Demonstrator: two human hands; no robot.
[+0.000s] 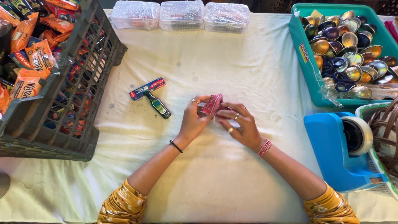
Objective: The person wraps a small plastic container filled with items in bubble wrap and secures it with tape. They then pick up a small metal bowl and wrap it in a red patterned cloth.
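Matt, creased white cloth covers the tabletop (pixel 232 62). Left of it, a grey plastic crate (pixel 78 79) holds glossy foil packets (pixel 29 49); right, a teal plastic tray (pixel 309 70) holds shiny metallic bowls (pixel 352 39).

Soft, even daylight fills the scene; shadows stay faint under the hands (pixel 219 120), focus is sharp, and the edges bow slightly.
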